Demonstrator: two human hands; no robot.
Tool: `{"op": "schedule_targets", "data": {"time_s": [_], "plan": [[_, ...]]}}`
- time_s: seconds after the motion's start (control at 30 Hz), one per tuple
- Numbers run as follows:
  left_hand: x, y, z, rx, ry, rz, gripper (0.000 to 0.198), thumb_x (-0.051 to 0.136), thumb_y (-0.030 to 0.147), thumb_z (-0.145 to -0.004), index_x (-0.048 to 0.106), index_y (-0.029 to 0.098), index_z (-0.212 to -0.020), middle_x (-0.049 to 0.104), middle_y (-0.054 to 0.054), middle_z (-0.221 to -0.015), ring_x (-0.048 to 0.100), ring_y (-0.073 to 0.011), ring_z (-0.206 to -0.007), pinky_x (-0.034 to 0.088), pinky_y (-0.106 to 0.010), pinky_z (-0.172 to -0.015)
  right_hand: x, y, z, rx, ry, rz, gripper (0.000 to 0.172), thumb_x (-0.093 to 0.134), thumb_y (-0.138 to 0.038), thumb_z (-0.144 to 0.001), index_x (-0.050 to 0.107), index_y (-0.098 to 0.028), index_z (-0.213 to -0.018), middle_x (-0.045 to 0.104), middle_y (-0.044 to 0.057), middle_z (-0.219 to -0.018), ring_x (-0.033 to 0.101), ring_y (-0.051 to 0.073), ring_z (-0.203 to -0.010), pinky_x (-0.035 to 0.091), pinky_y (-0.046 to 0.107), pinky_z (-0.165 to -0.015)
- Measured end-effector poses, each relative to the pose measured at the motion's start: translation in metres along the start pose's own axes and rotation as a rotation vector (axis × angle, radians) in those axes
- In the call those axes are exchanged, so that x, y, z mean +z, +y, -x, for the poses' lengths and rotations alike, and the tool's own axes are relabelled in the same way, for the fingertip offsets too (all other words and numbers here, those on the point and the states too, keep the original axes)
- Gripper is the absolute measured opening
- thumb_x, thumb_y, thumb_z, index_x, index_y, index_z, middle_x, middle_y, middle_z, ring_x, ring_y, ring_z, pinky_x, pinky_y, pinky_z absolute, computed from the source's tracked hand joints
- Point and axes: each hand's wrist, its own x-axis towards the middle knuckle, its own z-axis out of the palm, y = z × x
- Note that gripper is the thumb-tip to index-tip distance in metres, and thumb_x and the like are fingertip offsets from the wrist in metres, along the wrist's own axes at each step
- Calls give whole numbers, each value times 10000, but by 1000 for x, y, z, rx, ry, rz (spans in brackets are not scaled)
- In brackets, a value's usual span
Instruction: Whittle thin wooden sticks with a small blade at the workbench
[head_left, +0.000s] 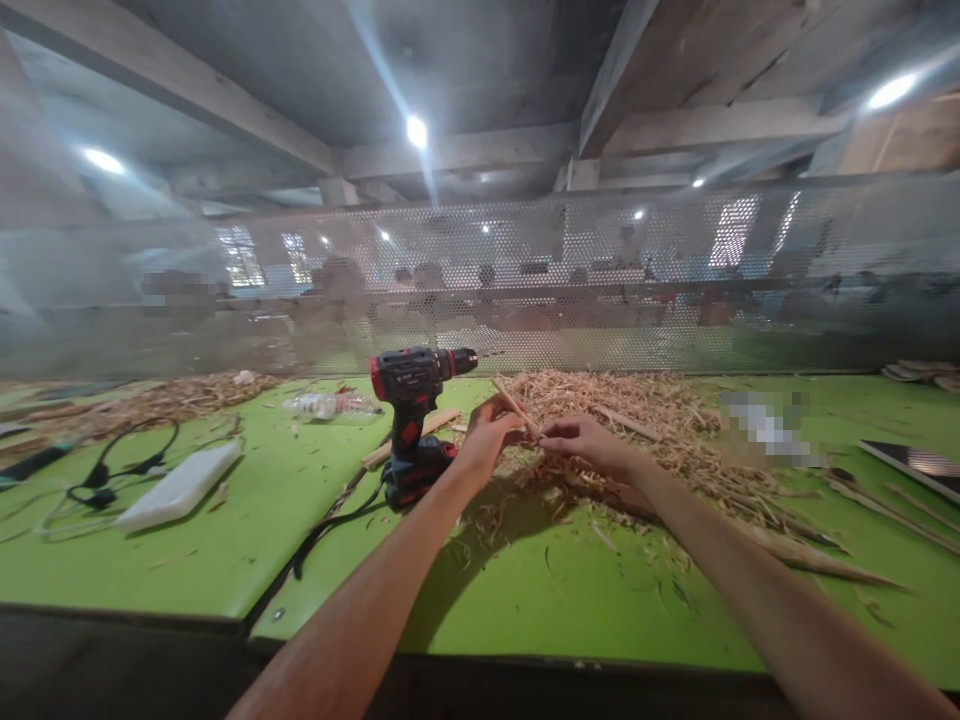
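Observation:
A thin wooden stick (514, 405) slants between my two hands above the wood shavings. My left hand (489, 440) is closed around its middle, fingers curled. At the stick's lower end, the fingertips of my right hand (589, 446) are pinched together on it. Just left of my left hand, a black and red cordless drill (411, 385) stands upright on its battery base. Its thin bit points right, past the stick's upper end. Curly wood shavings (622, 400) lie heaped behind and under my hands.
The green table (300, 560) has a seam left of the drill. On the left lie a white block (180, 485), black cables (124, 465) and a clear plastic bottle (330, 404). Wood strips (817, 555) and a dark flat panel (919, 468) lie right. A perforated screen (487, 290) runs behind.

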Motion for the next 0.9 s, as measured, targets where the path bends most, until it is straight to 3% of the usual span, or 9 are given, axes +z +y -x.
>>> {"op": "schedule_targets", "data": {"time_s": [0.1,0.17,0.27,0.4,0.57,0.7,0.8,0.9], "plan": [[0,2,1,52,19,27,188,759,217,-696,611,184,-807,616,-19,-847,655,-156,-756,597,-268,-647,-18,2,1,88,-79,-58,275,854,-441,-801,804,-226,-965,745,79,-979,651,207,-870,512,360,-795],[0,4,2,67,33,33,207,792,282,-712,634,186,-804,642,-31,-844,670,-167,-758,594,-262,-620,-34,7,2,143,-84,-142,314,898,-391,-764,791,-208,-995,729,80,-985,639,185,-829,514,339,-750],[-1,3,1,73,21,14,199,799,331,-751,670,185,-788,661,-50,-833,675,-173,-749,585,-253,-584,-56,22,4,203,-4,-277,284,923,-289,-731,776,-191,-953,703,61,-930,596,136,-732,498,289,-651],[-1,0,-2,17,11,-95,136,784,256,-780,676,173,-790,651,-39,-773,657,-158,-712,585,-251,-586,-72,41,4,190,149,-446,218,896,-211,-747,760,-186,-916,689,44,-905,589,108,-702,509,238,-611],[1,-1,-2,-92,-44,-362,71,691,105,-835,642,152,-856,602,21,-676,537,-95,-529,464,-210,-514,-74,48,0,85,316,-606,237,904,-211,-725,730,-216,-885,672,11,-810,600,112,-683,533,221,-624],[1,-1,0,-104,-208,-541,54,614,140,-915,663,141,-894,510,59,-610,367,-80,-475,304,-219,-477,-72,45,-5,49,368,-597,208,871,-260,-789,709,-243,-918,667,8,-785,614,136,-682,535,263,-643],[1,-4,0,-141,-282,-560,169,546,171,-961,634,152,-817,457,57,-594,347,-97,-498,281,-238,-501,-68,39,-6,25,372,-611,178,860,-282,-811,704,-256,-893,689,22,-835,624,155,-708,535,297,-670],[0,-10,-1,-240,-290,-435,220,524,248,-998,577,170,-799,385,71,-602,294,-95,-489,240,-245,-491,-63,32,-5,1,341,-618,202,878,-276,-795,710,-280,-907,723,40,-946,633,173,-741,538,334,-705]]}}
